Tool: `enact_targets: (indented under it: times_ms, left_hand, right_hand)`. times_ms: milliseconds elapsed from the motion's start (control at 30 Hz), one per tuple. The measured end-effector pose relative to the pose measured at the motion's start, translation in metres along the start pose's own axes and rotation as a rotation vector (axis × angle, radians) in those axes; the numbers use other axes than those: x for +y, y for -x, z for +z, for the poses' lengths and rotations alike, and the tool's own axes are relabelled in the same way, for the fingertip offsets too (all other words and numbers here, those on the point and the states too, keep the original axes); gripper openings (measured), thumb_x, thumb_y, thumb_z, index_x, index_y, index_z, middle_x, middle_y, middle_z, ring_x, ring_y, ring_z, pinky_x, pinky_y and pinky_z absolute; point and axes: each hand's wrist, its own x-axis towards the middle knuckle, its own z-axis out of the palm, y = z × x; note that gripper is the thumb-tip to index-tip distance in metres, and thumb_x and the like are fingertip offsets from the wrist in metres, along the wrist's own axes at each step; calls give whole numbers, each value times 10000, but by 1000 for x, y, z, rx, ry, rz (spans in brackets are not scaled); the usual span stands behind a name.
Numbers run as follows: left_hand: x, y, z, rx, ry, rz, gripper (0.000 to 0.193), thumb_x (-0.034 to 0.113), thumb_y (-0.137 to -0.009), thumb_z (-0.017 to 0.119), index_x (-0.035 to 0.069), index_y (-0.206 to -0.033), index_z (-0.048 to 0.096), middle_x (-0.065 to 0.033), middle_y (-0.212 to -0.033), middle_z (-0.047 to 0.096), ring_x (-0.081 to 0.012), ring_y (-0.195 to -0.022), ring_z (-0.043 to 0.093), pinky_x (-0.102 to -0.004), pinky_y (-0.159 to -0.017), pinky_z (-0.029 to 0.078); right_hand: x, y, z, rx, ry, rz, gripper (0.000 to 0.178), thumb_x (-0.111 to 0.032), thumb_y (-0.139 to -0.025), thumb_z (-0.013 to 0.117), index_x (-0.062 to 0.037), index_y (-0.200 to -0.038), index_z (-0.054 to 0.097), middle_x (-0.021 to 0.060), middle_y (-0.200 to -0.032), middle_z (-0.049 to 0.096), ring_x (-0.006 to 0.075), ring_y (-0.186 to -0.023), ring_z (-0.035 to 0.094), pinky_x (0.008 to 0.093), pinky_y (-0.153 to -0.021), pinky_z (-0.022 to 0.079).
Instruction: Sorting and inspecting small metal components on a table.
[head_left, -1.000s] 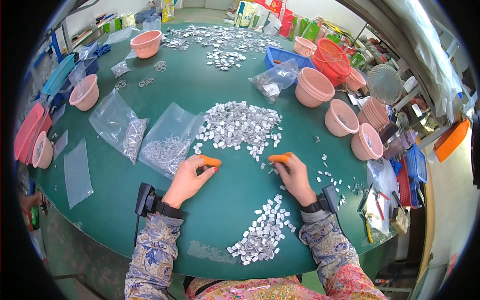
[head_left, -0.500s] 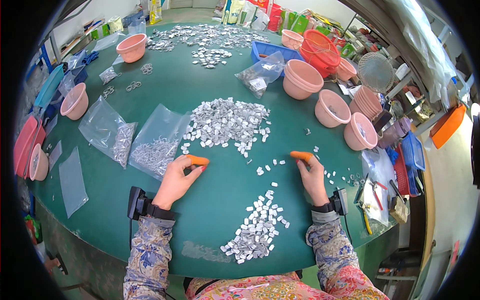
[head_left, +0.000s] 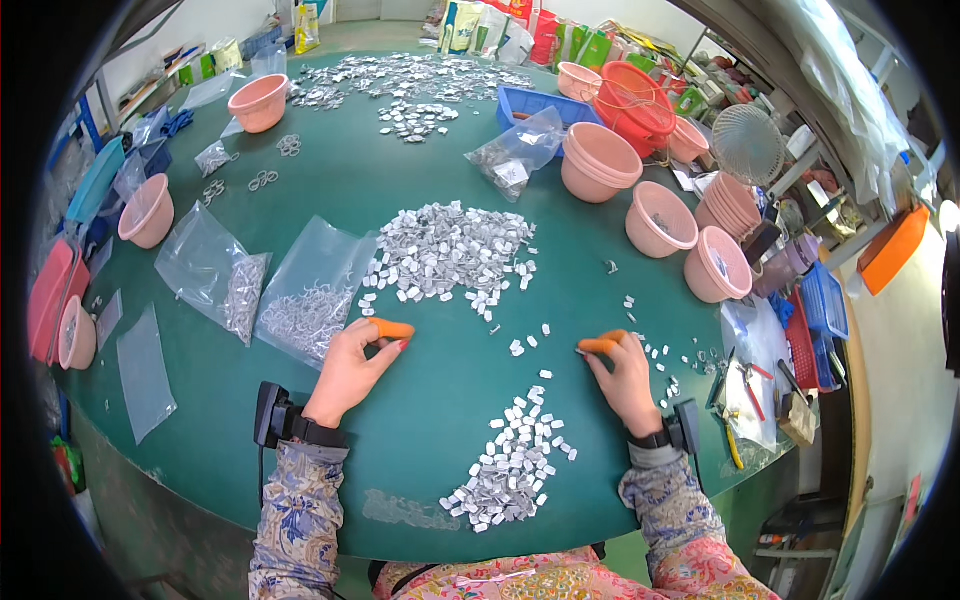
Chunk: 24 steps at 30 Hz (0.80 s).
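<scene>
My left hand (head_left: 352,362) hovers over the table beside a clear bag of small grey parts (head_left: 303,315). Its thumb and orange-sleeved index finger come together at the tips; anything between them is too small to make out. Across from it, my right hand (head_left: 622,372) is closed in a pinch, index finger also in an orange sleeve, and what it may hold I cannot tell. Between and beyond the hands lies a large heap of small white-and-grey pieces (head_left: 450,250). A second pile of such pieces (head_left: 505,475) sits close to me. Loose pieces (head_left: 517,348) dot the gap between.
The green table (head_left: 400,420) carries pink bowls (head_left: 600,165) and a blue tray (head_left: 545,105) at the back right. Pliers and other tools (head_left: 752,390) lie right. More clear bags (head_left: 205,250) are on the left, and scattered grey parts (head_left: 415,78) cover the far end.
My right hand has moved down toward me, its fingers curling closer together. A loose piece near its fingertips no longer shows. My left hand has barely shifted.
</scene>
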Motion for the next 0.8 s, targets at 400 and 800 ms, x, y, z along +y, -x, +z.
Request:
enact_targets:
  times_ms: [400,800]
  left_hand:
    - [4,-1,-1,-13,14,-31,213,61,-886,696,27,-1089,746,-29,-901,657,-105,-808,573,-254,-772,450]
    - [1,-2,-2,-20,-8,-21,223,57,-886,697,25,-1102,742,-26,-917,658,-99,-819,573,-255,-776,450]
  right_hand:
    - [-48,26,-22,-257,-350,72,228,-38,-816,758,-112,-1030,781,72,-957,689,244,-880,619,344,-806,514]
    - [-44,2,2,-228,-232,63,293,-16,-803,768,-101,-1083,753,61,-1003,643,229,-882,595,316,-780,503]
